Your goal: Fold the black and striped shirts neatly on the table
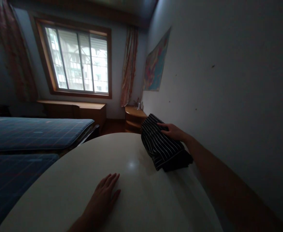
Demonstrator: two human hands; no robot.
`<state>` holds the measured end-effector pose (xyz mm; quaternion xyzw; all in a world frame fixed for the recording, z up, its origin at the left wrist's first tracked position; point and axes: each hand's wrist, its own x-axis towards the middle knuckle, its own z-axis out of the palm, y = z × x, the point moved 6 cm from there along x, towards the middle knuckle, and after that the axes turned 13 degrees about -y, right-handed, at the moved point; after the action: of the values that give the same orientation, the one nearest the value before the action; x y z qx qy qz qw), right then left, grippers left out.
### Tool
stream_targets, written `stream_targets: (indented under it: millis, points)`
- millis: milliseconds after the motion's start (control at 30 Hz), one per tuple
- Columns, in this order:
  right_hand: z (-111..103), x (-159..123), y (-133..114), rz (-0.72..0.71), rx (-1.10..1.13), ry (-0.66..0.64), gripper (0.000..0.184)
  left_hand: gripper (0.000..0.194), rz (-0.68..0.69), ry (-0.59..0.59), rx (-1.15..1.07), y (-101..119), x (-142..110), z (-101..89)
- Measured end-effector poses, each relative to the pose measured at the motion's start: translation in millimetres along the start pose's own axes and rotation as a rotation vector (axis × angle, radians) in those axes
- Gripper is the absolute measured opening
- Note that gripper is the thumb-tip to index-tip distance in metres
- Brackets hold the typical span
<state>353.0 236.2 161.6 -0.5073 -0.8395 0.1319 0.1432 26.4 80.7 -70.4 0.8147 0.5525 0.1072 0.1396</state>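
Observation:
A folded black cloth with thin white stripes (160, 143) lies in a stack at the right side of a round white table (131, 180). Plain black fabric shows at its near lower edge. My right hand (171, 131) is on the cloth's right upper part, its thumb and a finger against the stripes; the other fingers are partly hidden. Flat on the tabletop at the lower centre, my left hand (105, 191) has its fingers stretched out and holds nothing. It is well apart from the cloth.
A white wall (218, 106) runs close along the table's right side. Plaid mattresses (40, 132) lie to the left. Beyond are a wooden desk (90, 109) under the window (78, 61) and a corner shelf (135, 112) with small items.

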Motion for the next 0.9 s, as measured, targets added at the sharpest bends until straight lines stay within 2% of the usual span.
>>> stream_targets:
  millis: [100, 167, 300, 400, 567, 700, 800, 900]
  points:
    - [-21, -10, 30, 0.044, 0.006, 0.047, 0.057, 0.054, -0.006, -0.006, 0.002, 0, 0, 0.5]
    - [-22, -19, 57, 0.121, -0.002, 0.048, 0.056, 0.054, -0.008, -0.004, 0.001, 0, 0, 0.1]
    - [5, -37, 108, 0.28, -0.04, -0.023, 0.054, 0.054, -0.017, -0.007, 0.005, 1, -1, -0.3]
    - [21, -46, 131, 0.33, -0.039, -0.038, 0.052, 0.054, -0.017, -0.001, 0.017, 1, -1, 0.1]
    - [21, -47, 144, 0.293, -0.045, 0.018, 0.056, 0.053, -0.006, 0.023, 0.018, -2, -2, 2.4]
    - [25, -47, 149, 0.396, -0.179, 0.046, 0.048, 0.052, 0.004, 0.041, 0.016, -4, -1, 3.5]
    - [33, -38, 143, 0.429, -0.204, 0.066, 0.038, 0.048, 0.01, 0.041, 0.02, -4, -2, 3.5]
    - [41, -20, 126, 0.41, -0.2, 0.088, 0.046, 0.046, 0.009, 0.019, 0.034, -3, -2, 2.8]
